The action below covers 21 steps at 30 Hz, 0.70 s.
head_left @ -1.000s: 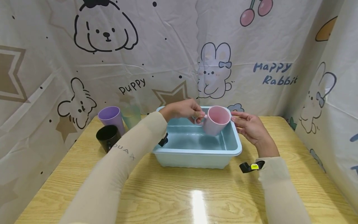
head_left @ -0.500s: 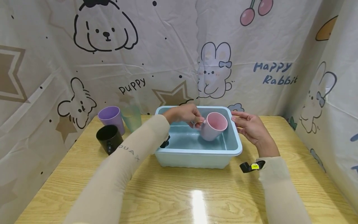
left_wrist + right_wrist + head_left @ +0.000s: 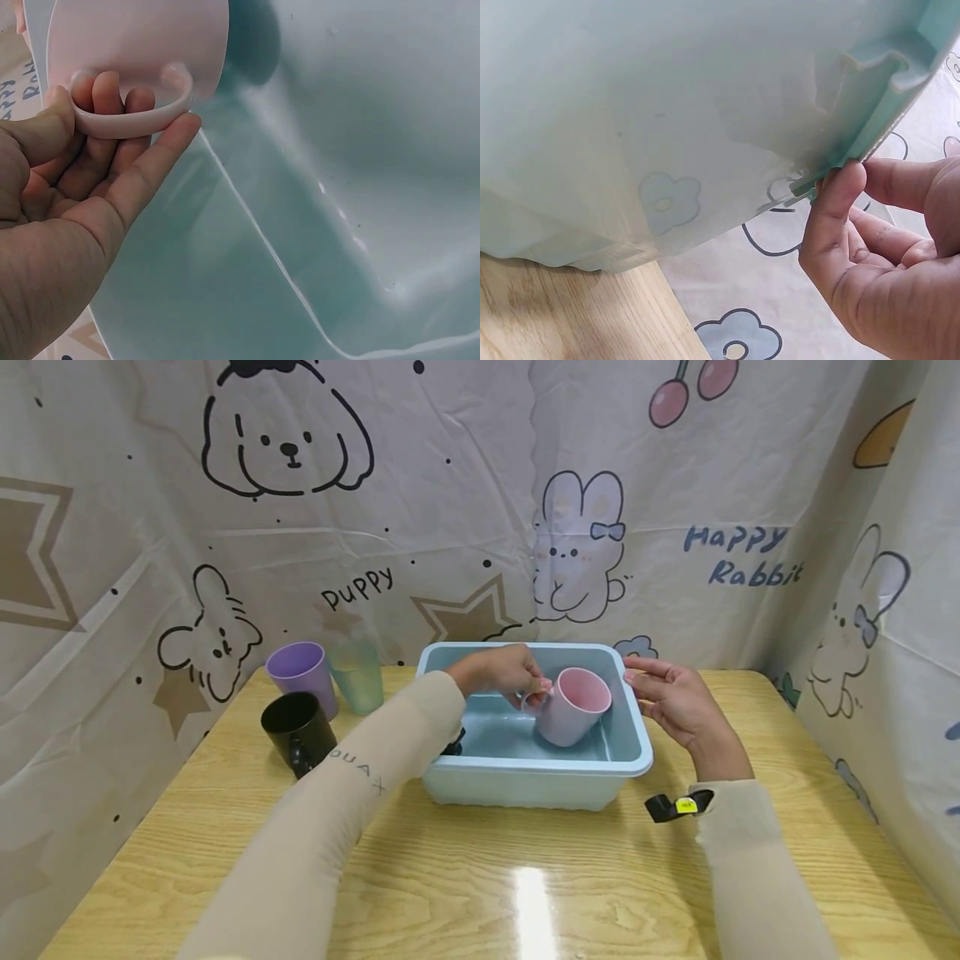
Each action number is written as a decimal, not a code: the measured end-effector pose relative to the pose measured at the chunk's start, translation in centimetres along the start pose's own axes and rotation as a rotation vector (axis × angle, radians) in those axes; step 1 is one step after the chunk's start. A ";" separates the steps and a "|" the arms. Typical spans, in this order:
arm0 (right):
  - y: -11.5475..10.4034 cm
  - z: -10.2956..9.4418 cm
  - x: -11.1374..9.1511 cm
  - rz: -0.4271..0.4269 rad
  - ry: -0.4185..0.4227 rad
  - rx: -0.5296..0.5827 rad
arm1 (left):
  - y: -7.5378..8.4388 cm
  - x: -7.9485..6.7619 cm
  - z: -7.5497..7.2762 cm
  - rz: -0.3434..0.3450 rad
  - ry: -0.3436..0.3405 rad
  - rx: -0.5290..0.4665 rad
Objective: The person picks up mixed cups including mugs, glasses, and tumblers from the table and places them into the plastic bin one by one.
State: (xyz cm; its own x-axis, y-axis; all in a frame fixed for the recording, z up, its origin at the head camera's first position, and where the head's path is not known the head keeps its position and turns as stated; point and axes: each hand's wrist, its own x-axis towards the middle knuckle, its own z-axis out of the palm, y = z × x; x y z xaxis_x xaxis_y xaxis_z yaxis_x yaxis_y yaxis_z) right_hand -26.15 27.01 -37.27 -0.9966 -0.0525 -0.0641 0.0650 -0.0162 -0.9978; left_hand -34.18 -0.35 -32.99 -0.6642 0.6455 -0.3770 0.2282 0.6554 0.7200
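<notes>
On the left side of the wooden table [image 3: 435,877], a black mug [image 3: 296,731] stands with its handle toward the person. Just behind it is a purple cup [image 3: 300,672], and to the right of this a translucent green cup [image 3: 360,681]. Next comes the left hand [image 3: 508,670], which reaches over the light blue plastic basin [image 3: 525,785]; its fingers are curled through the handle [image 3: 135,126] of a pink mug [image 3: 573,714] and hold it. This mug is tilted inside the basin, near the right wall, with its mouth upward; I cannot tell whether it touches the bottom. At the far right, the right hand [image 3: 678,702] is partly closed, and its thumb and forefinger pinch the basin's right rim.
</notes>
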 end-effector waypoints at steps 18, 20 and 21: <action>0.1 -0.1 0.1 -0.016 -0.019 0.001 | -0.3 0.5 0.4 -0.062 -0.002 -0.060; 0.1 -0.1 0.1 -0.015 -0.017 -0.003 | -0.3 0.5 0.4 -0.068 -0.005 -0.067; 0.0 -0.1 0.1 -0.014 -0.016 -0.004 | -0.3 0.6 0.4 -0.069 -0.006 -0.066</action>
State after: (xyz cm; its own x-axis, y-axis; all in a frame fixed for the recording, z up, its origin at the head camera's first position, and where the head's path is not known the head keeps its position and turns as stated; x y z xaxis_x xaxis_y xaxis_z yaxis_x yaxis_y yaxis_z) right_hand -26.22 27.07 -37.32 -0.9964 -0.0682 -0.0500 0.0510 -0.0127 -0.9986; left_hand -34.33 0.00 -33.64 -0.6727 0.6019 -0.4303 0.1344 0.6713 0.7289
